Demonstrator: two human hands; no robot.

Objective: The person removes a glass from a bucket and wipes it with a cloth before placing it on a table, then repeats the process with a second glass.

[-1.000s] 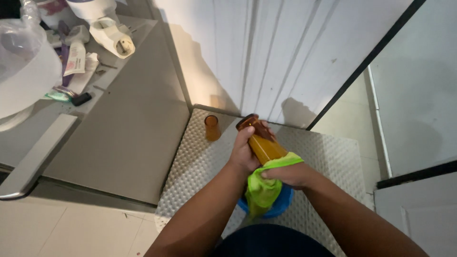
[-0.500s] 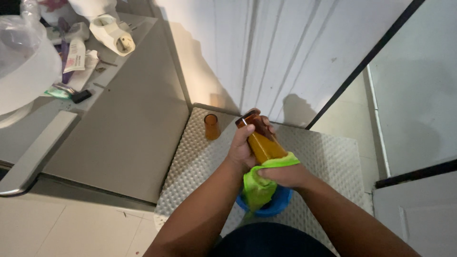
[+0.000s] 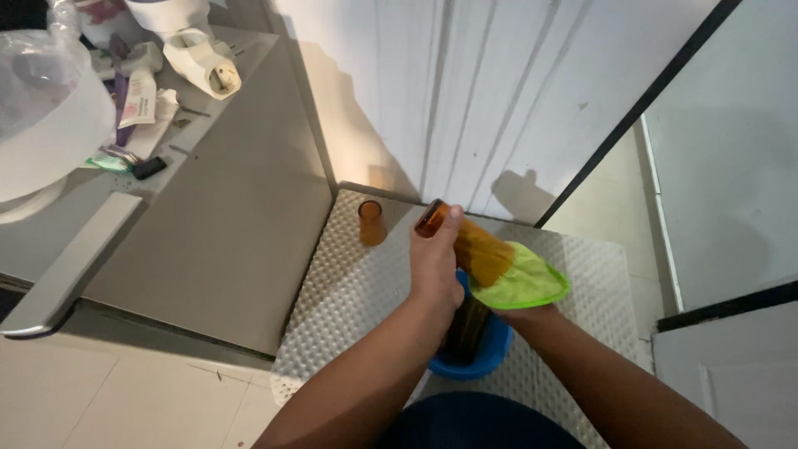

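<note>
My left hand (image 3: 434, 264) grips the neck end of an amber glass bottle (image 3: 475, 249), which lies tilted with its mouth pointing up and left. A bright green cloth (image 3: 525, 283) wraps the bottle's lower end, and my right hand (image 3: 525, 314) holds that cloth from underneath, mostly hidden by it. Both hands hover over a blue bowl (image 3: 475, 359) standing on a white bumpy mat (image 3: 349, 291). Something dark sits inside the bowl. A small amber cup (image 3: 371, 221) stands upright on the mat's far left corner.
A grey cabinet top (image 3: 224, 224) lies to the left, with tubes, a white appliance (image 3: 204, 62) and a plastic-covered white bowl (image 3: 46, 125) at its far end. A white panelled wall (image 3: 499, 91) rises behind the mat. A dark-framed glass door (image 3: 731, 166) stands at right.
The bottle has tilted further toward the left and my left hand has slid up toward its mouth. The green cloth has moved down to the bottle's lower end.
</note>
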